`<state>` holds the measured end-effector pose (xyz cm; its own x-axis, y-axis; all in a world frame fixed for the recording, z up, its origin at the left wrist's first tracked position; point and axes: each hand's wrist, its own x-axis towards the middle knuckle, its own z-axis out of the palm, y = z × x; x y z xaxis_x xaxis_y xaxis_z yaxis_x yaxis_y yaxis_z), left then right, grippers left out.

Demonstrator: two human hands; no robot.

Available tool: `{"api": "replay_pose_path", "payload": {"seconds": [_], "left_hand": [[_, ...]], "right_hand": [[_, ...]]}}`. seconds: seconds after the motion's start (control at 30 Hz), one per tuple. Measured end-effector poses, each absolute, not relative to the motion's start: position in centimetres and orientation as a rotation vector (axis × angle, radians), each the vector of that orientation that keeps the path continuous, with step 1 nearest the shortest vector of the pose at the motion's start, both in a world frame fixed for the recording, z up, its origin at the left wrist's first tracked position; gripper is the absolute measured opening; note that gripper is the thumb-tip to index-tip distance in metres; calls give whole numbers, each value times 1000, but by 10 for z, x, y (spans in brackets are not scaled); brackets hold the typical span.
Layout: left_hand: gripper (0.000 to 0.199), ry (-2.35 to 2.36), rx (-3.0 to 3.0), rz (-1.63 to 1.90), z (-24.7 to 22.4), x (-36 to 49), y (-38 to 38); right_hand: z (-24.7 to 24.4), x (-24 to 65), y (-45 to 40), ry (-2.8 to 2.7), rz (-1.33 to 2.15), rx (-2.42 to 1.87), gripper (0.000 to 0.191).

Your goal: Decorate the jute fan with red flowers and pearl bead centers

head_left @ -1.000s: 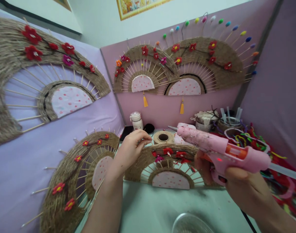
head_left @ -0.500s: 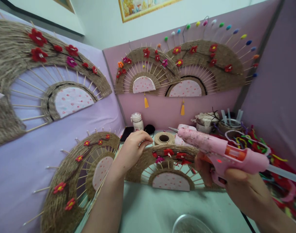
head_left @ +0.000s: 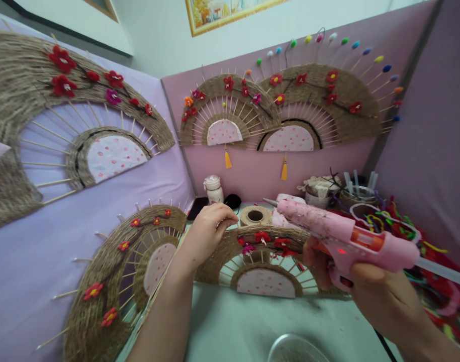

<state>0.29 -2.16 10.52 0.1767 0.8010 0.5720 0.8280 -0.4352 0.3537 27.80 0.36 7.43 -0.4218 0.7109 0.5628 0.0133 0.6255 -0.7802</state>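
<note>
My right hand [head_left: 382, 289] is wrapped round the handle of a pink hot glue gun [head_left: 316, 217], its nozzle pointing left and a small red light glowing on its side. A clear glue stick [head_left: 443, 274] sticks out of the back. My left hand [head_left: 210, 229] is raised with thumb and fingertips pinched together; whatever is between them is too small to make out. Below and between the hands stands a twine-covered fan [head_left: 210, 264] with red and magenta flowers. Just beyond the left fingertips is a roll of twine [head_left: 245, 216], apart from the nozzle.
Another twine fan [head_left: 101, 271] leans at the left, and more hang on the purple and pink panels. A white bottle [head_left: 213, 190] stands at the back. Colourful pipe cleaners [head_left: 441, 296] heap up at the right. A clear bowl [head_left: 295, 349] sits at the front edge.
Both hands and the glue gun hold almost the same place. The whole view has shifted very slightly.
</note>
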Motion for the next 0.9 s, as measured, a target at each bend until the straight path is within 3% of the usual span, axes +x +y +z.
{"api": "replay_pose_path", "payload": {"seconds": [0.3,0.77,0.9], "left_hand": [[12,-1652,-2371,-1137,104,1,-22],[16,-1620,-2390,-1128,105,0,-23],[16,-1609,-2400,-1127,105,0,-23]], "right_hand": [[83,278,2,-1948,853,-552,68],[76,281,3,-1922,884,-518,58],[79,280,2,-1938,872,-549,63]]}}
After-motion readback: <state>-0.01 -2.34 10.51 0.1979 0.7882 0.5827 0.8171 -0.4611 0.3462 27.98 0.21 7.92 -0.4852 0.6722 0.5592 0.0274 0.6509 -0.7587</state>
